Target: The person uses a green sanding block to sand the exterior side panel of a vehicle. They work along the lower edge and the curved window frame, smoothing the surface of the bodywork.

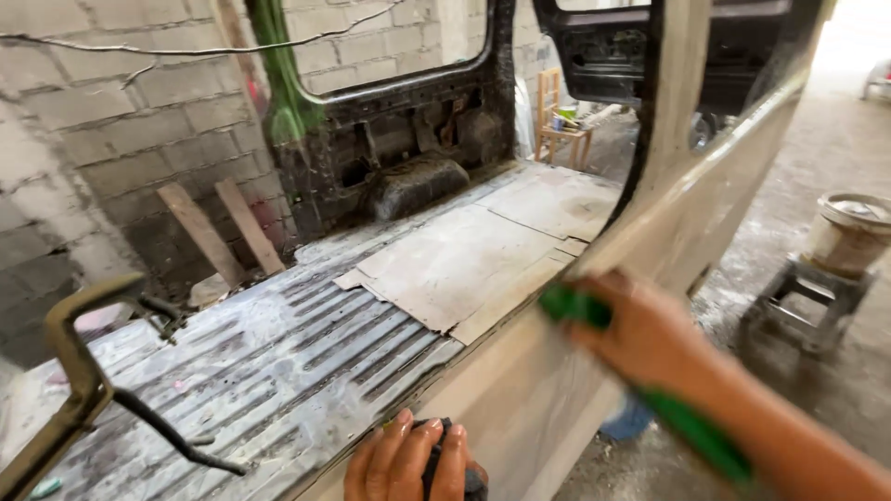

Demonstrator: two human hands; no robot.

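The right hand (640, 339) had its fingers clenched around a green hose (687, 422), its long axis running down along the forearm. The left hand (404, 464) gripped a dark tool (445, 464) against the pale body panel (548, 399), below and left of it.

— The hose (682, 422) by the right hand (640, 334)?
— Bright green. The block (444, 464) under the left hand (399, 464) is black.
— And the van floor (278, 362)?
— Grey ribbed metal, streaked dark (dusty white in patches); the cardboard sheets (473, 255) are pale brown, the body panel (557, 390) cream, the wall (102, 121) grey blockwork.
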